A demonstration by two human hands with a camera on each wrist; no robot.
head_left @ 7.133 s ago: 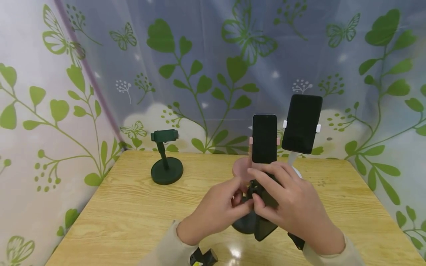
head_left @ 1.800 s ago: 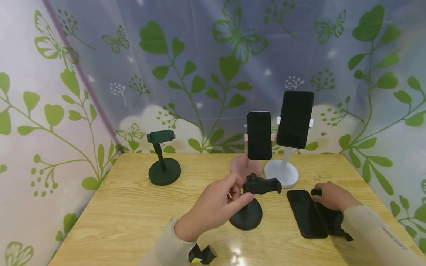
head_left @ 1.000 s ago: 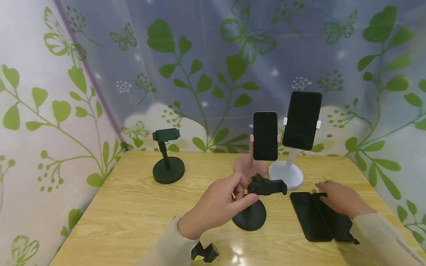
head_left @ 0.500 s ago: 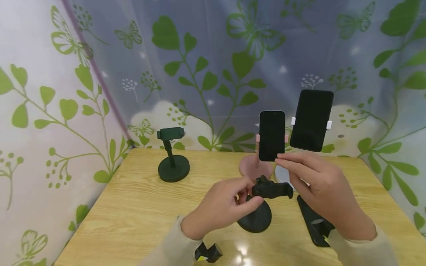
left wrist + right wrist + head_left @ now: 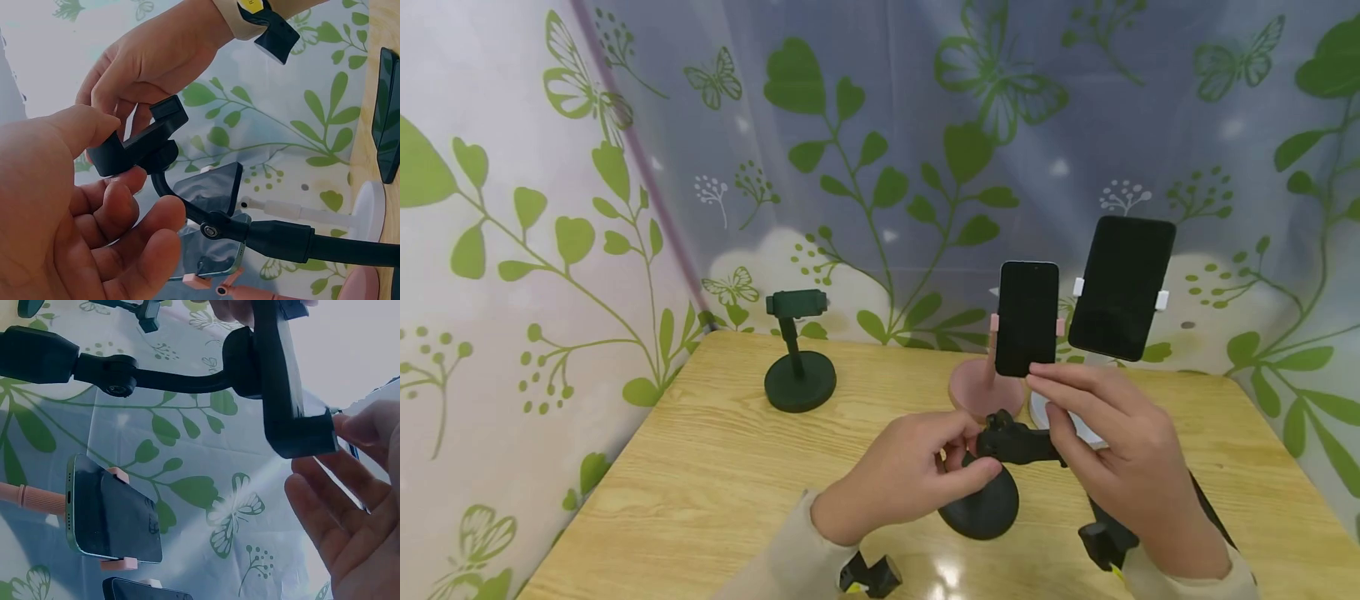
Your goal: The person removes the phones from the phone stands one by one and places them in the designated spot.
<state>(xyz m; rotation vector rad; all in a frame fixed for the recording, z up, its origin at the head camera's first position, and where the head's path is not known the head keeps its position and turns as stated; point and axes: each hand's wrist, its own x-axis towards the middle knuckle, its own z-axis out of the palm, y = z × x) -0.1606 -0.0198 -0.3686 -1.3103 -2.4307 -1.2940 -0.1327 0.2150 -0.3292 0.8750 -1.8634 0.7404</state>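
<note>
A black phone stand (image 5: pixel 977 504) stands at the front middle of the table, its clamp without a phone. My left hand (image 5: pixel 917 475) pinches the clamp's left end between thumb and fingers; the left wrist view shows that thumb (image 5: pixel 94 128) on the clamp's end piece. My right hand (image 5: pixel 1123 450) holds the clamp's right end. In the right wrist view its thumb (image 5: pixel 369 425) lies against the hooked end of the clamp (image 5: pixel 306 437), with a finger under it. Dark phones (image 5: pixel 1108 521) lie on the table, mostly hidden by my right hand and forearm.
Behind stand a pink stand (image 5: pixel 962 387) holding a phone (image 5: pixel 1027 321) and a white stand (image 5: pixel 1045 408) holding a larger phone (image 5: pixel 1122 287). Farther left is a dark green stand (image 5: pixel 801 383) with no phone. A patterned curtain (image 5: pixel 850 250) borders the wooden table (image 5: pixel 700 475).
My right hand, earlier at the clamp, has laid a phone down at the right beside another, let go and come back to the clamp's right end. The left hand keeps its grip.
</note>
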